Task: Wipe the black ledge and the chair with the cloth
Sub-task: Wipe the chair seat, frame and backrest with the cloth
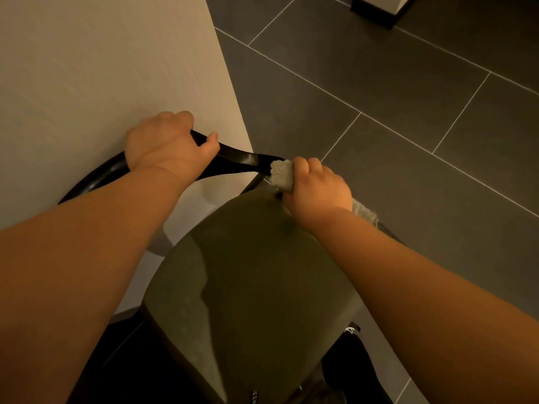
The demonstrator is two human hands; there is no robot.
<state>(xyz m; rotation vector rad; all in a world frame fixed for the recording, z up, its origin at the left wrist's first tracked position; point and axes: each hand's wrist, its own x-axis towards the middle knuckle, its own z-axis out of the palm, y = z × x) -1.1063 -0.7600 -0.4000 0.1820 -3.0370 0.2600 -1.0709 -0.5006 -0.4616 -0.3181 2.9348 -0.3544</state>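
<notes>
Ideally, with our left hand gripping the glossy black curved chair back, we press the pale fluffy cloth, clenched in our right hand, along the stretch between the 2 hands.

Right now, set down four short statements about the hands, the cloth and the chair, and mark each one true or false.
1. The left hand grips the chair's black backrest. True.
2. The cloth lies loose on the floor. False: the right hand holds it at the end of the backrest.
3. The seat is olive green. True.
4. The floor is pale wood. False: it is dark grey tile with thin light grout lines.
</notes>
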